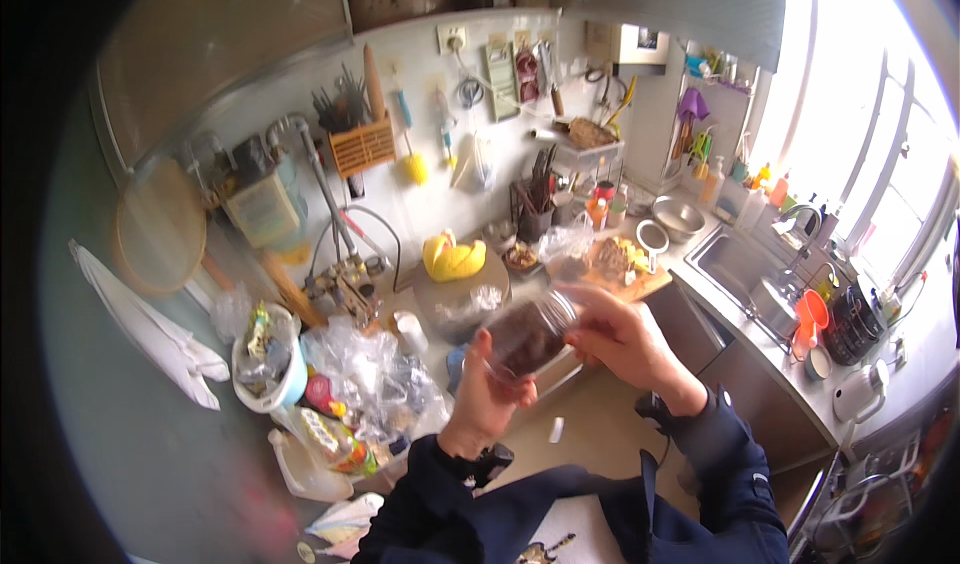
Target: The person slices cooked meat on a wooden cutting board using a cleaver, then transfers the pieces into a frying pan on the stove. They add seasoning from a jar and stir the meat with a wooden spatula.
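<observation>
A clear jar [527,339] with dark contents is tilted in front of me, above the gap between the counters. My left hand [489,399] grips its lower body, thumb on one side and fingers on the other. At the upper right end, the fingers of my right hand [619,339] close around the metal-looking screw lid [559,310]. The jar is slightly blurred, so I cannot tell exactly what is inside it. Behind the jar, a yellow cloth bundle [454,258] sits on a round board or lid [424,301], beside a crumpled clear plastic bag [476,303].
A wooden cutting board [651,288] holds chopped food and a small white-rimmed strainer [652,237]. The steel sink [724,264] and a steel bowl [677,217] are at the right. Plastic bags [367,369] and a bin [291,391] crowd the left. A white scrap [556,430] lies below.
</observation>
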Demonstrator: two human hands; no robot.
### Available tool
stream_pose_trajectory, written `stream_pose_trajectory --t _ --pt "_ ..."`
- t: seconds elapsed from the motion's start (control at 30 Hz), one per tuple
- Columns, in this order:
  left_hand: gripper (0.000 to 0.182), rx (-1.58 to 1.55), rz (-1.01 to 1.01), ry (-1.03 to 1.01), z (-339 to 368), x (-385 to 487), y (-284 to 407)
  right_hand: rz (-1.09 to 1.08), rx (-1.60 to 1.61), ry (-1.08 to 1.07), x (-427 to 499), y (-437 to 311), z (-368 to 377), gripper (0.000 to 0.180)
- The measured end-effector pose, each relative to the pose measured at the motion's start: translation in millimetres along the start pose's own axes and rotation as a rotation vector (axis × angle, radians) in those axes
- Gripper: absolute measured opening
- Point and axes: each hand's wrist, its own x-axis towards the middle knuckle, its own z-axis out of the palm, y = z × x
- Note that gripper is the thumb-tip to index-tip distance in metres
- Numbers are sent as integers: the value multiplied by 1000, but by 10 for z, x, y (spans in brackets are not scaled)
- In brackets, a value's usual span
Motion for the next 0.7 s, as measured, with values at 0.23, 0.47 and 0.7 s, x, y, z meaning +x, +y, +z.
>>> stream_pose_trajectory --t 0.23,0.47,0.7 --pt "93 -190 143 185 -715 -206 220 -54 267 -52 497 675 131 51" --pt "105 -380 149 391 -1483 -950 -161 447 143 -376 358 1725 505 37" --pt "103 -461 198 655 -1836 -1726 -912 261 -132 -1040 231 2715 1273 33"
